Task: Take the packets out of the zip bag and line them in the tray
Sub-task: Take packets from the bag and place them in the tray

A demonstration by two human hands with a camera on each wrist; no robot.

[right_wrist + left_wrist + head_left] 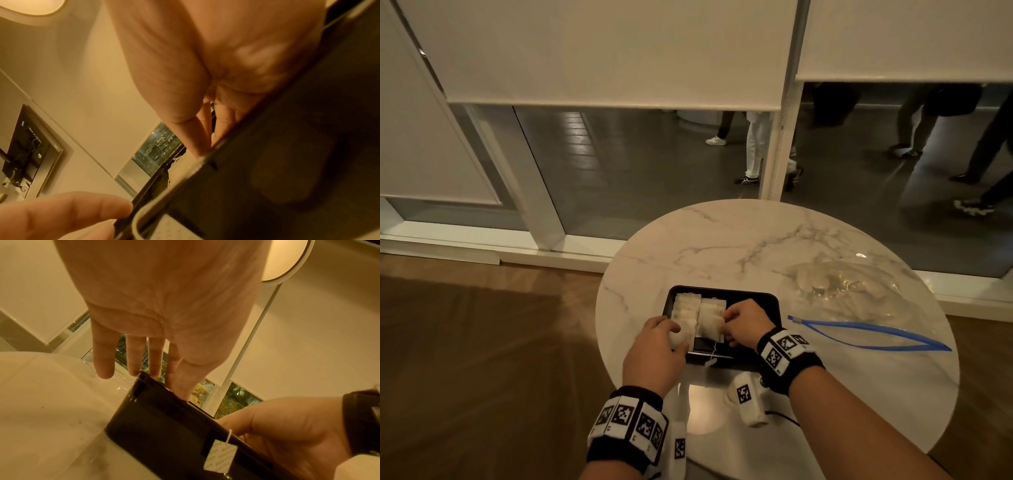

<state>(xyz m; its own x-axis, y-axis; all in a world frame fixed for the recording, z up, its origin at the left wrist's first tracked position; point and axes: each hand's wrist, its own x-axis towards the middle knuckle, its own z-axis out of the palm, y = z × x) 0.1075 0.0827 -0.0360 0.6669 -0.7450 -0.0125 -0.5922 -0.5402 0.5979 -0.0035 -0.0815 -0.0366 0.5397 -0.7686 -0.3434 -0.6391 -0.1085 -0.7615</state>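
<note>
Right hand (744, 322) pinches a packet (710, 320) into the tray (768, 306); left hand (654, 349), fingers straight, braces the row (685, 311) for alignment.

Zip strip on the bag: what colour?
Blue. The zip strip runs along the mouth of the clear bag; it shows best in the head view.

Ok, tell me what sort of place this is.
Probably a lounge or meeting room rather than a kitchen: a round marble table, a wooden floor, and roller blinds half-drawn over glass, with people walking past beyond.
</note>
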